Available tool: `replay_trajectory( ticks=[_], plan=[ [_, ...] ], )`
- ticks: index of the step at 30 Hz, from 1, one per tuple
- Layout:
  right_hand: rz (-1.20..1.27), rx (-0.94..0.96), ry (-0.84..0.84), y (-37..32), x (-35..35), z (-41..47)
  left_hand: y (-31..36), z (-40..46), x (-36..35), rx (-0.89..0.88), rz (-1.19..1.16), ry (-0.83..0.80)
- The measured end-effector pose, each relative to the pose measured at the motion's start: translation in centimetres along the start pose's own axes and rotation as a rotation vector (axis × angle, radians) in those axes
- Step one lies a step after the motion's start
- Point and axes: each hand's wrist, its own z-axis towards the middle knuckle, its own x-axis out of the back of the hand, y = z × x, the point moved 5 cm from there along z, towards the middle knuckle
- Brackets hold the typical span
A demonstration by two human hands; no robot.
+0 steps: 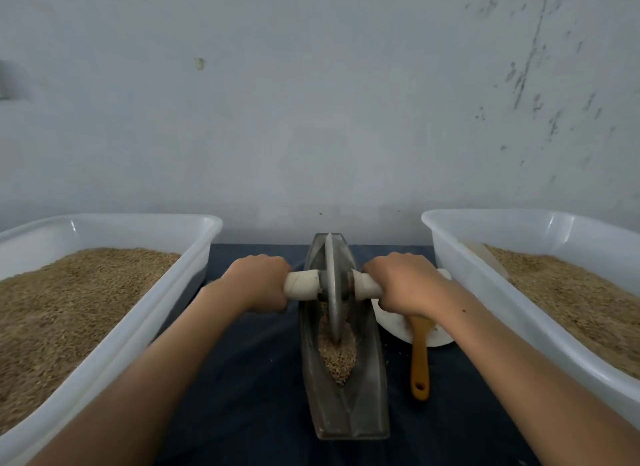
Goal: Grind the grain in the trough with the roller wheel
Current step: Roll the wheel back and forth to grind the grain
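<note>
**Both hands on the roller**

While the wheel [334,289] stood upright in the trough [346,410], the left hand [258,282] gripped the wrapped handle [302,285] on its side, fingers curled round it. The right hand [405,285] clenched the handle's other end the same way. Grain [337,356] lay in the trough's near half, touching the wheel's rim. Tubs [114,337] of grain flanked the trough. A plate [394,323] and brush [419,358] lay just right of it.
</note>
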Motion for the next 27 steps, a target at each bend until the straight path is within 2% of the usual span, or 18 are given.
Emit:
replay_trajectory(
  ticks=[2,5,7,13,16,19,23,25,27],
  plan=[
    [0.012,0.016,-0.092,-0.1,0.1,-0.3,0.0,-0.2,-0.2,0.0,-0.063,-0.12],
    [0.062,0.003,-0.132,0.1,0.0,-0.5,0.3,-0.1,0.1,0.002,-0.042,-0.118],
    [0.071,-0.009,-0.072,0.3,-0.2,-0.2,0.3,0.0,0.2,0.011,0.0,-0.036],
    [0.07,-0.063,0.336,0.4,-0.9,0.6,0.4,0.2,0.5,0.027,0.089,0.403],
    [0.08,-0.062,0.344,0.7,-1.1,0.5,0.7,0.2,0.5,0.003,0.11,0.475],
    [0.062,-0.038,0.183,0.6,-0.7,0.4,0.5,0.3,0.5,-0.013,0.1,0.336],
    [0.023,0.007,-0.075,0.1,-0.1,0.0,0.0,-0.1,-0.1,-0.012,-0.008,-0.043],
    [0.057,0.008,-0.163,0.1,-0.1,-0.4,0.1,-0.3,-0.1,-0.006,-0.043,-0.117],
    [0.092,-0.002,-0.193,0.2,-0.1,-0.6,0.2,-0.3,0.0,-0.002,-0.034,-0.112]
  ],
)
